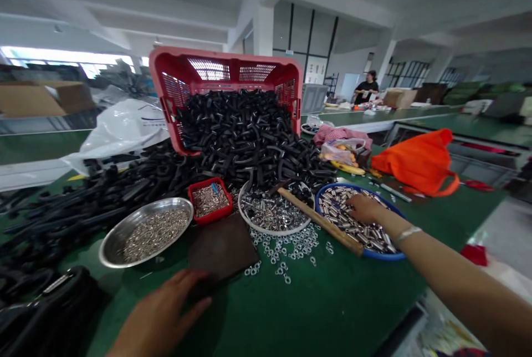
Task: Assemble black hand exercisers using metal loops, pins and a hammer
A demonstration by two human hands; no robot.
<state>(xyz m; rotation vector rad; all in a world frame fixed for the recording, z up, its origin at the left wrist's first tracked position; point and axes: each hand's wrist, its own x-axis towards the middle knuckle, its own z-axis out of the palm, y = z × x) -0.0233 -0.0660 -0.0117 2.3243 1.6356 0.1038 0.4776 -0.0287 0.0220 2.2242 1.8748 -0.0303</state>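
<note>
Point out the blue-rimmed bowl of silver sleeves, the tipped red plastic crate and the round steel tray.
Blue-rimmed bowl (353, 185), head view, on its far rim.
Tipped red plastic crate (224, 57), head view, on its top rim.
Round steel tray (108, 243), head view, on its left rim.

An orange bag (415, 163) lies on the green workbench (291, 312) near bananas (343, 168); a co-worker (366, 88) stands at a far bench (399, 116).

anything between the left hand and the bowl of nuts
Yes, the dark square pad lies right in front of the left hand, between it and the bowl of nuts.
</note>
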